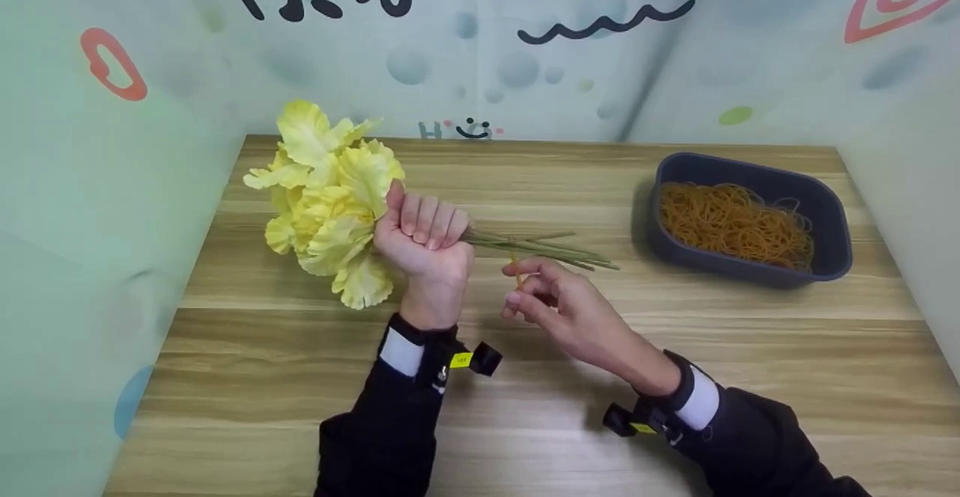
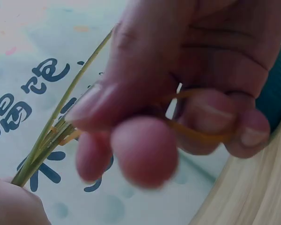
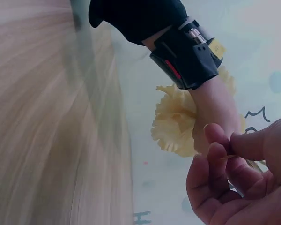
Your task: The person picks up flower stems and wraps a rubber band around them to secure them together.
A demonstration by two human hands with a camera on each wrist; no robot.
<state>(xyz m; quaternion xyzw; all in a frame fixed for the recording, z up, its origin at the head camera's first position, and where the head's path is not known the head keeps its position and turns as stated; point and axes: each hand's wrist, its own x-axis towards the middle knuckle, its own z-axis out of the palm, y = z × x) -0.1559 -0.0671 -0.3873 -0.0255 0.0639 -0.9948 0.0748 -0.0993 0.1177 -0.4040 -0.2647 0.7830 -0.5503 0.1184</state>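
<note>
Flowers (image 1: 330, 197) gripped in left hand (image 1: 421, 238) | rubber band (image 1: 517, 270) pinched by right hand (image 1: 559, 302)

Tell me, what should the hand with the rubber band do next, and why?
Probably stretch the rubber band open and slip it over the free stem ends. The right hand pinches the band just below the stems, while the left hand grips the yellow flowers in a bunch, and no band shows around them yet.
</note>
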